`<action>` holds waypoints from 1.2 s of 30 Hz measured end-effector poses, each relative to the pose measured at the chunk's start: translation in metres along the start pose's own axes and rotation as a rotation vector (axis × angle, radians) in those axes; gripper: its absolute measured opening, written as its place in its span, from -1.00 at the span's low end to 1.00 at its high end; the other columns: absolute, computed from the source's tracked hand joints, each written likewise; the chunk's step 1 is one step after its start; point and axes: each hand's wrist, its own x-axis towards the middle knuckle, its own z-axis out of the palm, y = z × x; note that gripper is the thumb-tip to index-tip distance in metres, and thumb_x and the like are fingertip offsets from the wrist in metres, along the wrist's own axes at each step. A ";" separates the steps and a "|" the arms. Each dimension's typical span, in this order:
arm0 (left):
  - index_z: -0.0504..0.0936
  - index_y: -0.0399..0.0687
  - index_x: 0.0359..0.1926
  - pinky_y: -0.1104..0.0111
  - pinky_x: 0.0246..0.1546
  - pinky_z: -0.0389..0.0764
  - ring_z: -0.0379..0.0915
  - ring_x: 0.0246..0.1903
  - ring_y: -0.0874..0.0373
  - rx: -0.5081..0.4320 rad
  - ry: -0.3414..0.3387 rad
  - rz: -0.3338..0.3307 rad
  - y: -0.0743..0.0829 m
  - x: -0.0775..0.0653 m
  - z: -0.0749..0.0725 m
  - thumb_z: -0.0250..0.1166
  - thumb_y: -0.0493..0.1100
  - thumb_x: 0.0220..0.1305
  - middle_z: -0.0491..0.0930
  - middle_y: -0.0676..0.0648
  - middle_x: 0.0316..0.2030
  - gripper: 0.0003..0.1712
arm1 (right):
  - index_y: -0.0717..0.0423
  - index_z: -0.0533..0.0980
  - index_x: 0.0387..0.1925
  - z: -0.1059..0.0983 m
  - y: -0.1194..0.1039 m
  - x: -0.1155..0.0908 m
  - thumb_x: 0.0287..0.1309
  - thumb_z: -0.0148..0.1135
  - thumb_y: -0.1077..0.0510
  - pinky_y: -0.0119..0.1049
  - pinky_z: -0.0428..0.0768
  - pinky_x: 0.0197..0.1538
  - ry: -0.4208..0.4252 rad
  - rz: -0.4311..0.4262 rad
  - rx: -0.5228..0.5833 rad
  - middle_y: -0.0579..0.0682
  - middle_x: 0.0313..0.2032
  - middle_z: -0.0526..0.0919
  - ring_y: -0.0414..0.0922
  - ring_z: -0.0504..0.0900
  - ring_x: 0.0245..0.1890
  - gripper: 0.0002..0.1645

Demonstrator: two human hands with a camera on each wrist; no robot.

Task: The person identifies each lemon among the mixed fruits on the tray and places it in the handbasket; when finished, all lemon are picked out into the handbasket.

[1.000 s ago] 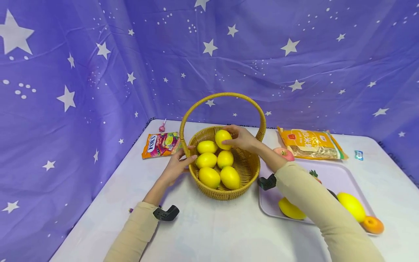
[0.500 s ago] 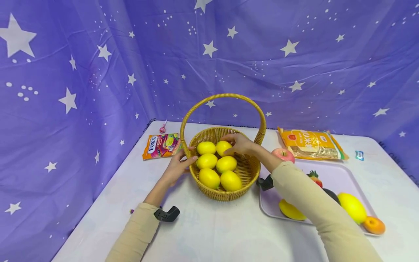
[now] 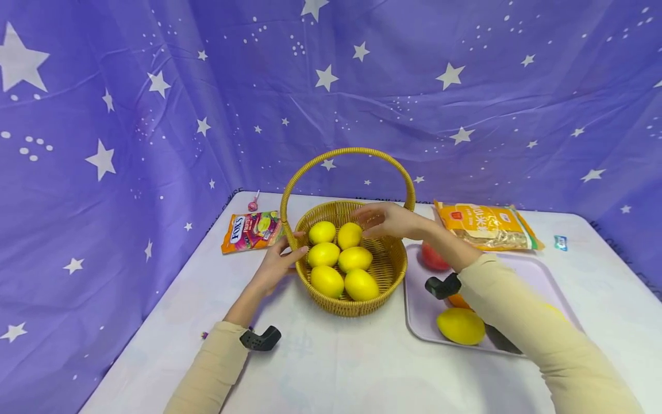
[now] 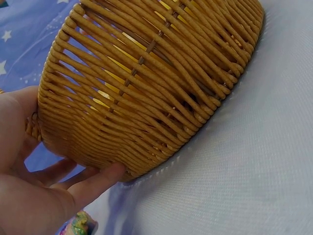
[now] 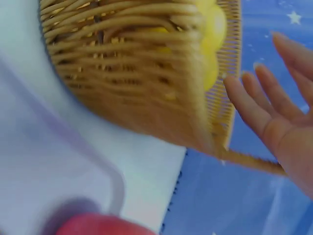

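The right hand [image 3: 393,221] has just let go of a lemon [image 3: 350,236]: half a second ago its fingers lay on that fruit, and now they are spread loosely and hold nothing, just to the lemon's right. Whether a fingertip grazes it is hard to tell. The lemon sits on its own inside the basket [image 3: 351,309], so this placing looks finished, and the hand seems free for other work. The left hand [image 3: 276,267] stays at the basket's left side, fingers extended and touching the outer wall near the handle's foot, apparently to steady it. Counting, there are six lemons in the basket, all left of or below the right hand, in three rows of two. Right of that hand, under the forearm, is one tray [image 3: 421,299] with one yellow fruit [image 3: 461,326] in full view; one red fruit [image 3: 433,258], one orange fruit [image 3: 458,301] and one dark fruit [image 3: 501,341] are partly covered. Beyond the left hand lie one candy bag [image 3: 253,232] and one lollipop [image 3: 253,206]; beyond the right forearm, one grain bag [image 3: 491,227] and one blue packet [image 3: 561,242].
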 end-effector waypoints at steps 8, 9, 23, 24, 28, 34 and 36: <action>0.21 -0.21 0.40 0.00 0.00 0.57 0.28 0.22 -0.31 -0.005 0.008 -0.037 0.000 0.003 -0.001 0.13 -0.21 0.44 0.15 -0.34 0.33 -0.42 | 0.23 0.41 0.23 -0.012 -0.004 -0.053 0.18 0.32 0.26 -0.05 0.49 0.18 -0.092 -0.040 -0.046 0.17 0.19 0.47 0.14 0.45 0.19 -0.42; 0.22 -0.19 0.40 0.01 0.00 0.57 0.28 0.22 -0.30 -0.004 0.010 -0.037 -0.003 0.005 -0.002 0.14 -0.20 0.44 0.15 -0.33 0.33 -0.42 | 0.21 0.41 0.23 -0.013 -0.001 -0.060 0.18 0.33 0.25 -0.01 0.45 0.21 -0.098 -0.040 -0.055 0.15 0.19 0.47 0.14 0.44 0.20 -0.42; 0.26 -0.14 0.38 0.04 -0.03 0.59 0.33 0.19 -0.27 -0.002 0.005 0.007 -0.013 0.010 -0.005 0.15 -0.15 0.43 0.19 -0.31 0.30 -0.43 | 0.09 0.52 0.10 0.001 0.027 -0.154 0.13 0.39 0.06 -0.20 0.59 0.02 -0.148 0.077 -0.179 0.07 0.04 0.59 0.10 0.57 -0.01 -0.49; 0.26 -0.14 0.38 0.03 -0.03 0.59 0.33 0.19 -0.27 -0.002 0.006 0.007 -0.013 0.010 -0.005 0.15 -0.15 0.43 0.19 -0.31 0.30 -0.44 | 0.10 0.52 0.10 0.002 0.027 -0.158 0.13 0.39 0.05 -0.23 0.59 0.01 -0.154 0.086 -0.182 0.07 0.03 0.59 0.09 0.57 -0.02 -0.49; 0.24 -0.14 0.39 0.01 -0.01 0.58 0.32 0.19 -0.26 0.001 0.008 0.003 -0.013 0.010 -0.005 0.15 -0.15 0.44 0.18 -0.30 0.31 -0.42 | 0.06 0.54 0.08 0.004 0.029 -0.169 0.12 0.39 0.02 -0.15 0.54 0.07 -0.172 0.117 -0.242 0.00 0.01 0.60 0.02 0.56 -0.01 -0.50; 0.21 -0.14 0.42 0.01 0.00 0.57 0.32 0.20 -0.26 0.006 0.009 -0.003 -0.014 0.010 -0.005 0.15 -0.14 0.44 0.17 -0.30 0.32 -0.39 | -0.17 0.57 0.01 0.012 0.028 -0.177 0.00 0.47 0.02 0.09 0.43 0.08 -0.171 0.152 -0.369 -0.19 -0.02 0.57 -0.11 0.49 -0.05 -0.52; 0.21 -0.14 0.42 0.01 0.00 0.57 0.32 0.19 -0.26 0.007 0.008 -0.004 -0.014 0.010 -0.004 0.15 -0.15 0.44 0.17 -0.30 0.32 -0.39 | -0.23 0.57 -0.01 0.017 0.029 -0.178 -0.05 0.49 0.06 0.04 0.44 0.06 -0.159 0.165 -0.405 -0.22 -0.04 0.54 -0.11 0.45 -0.08 -0.51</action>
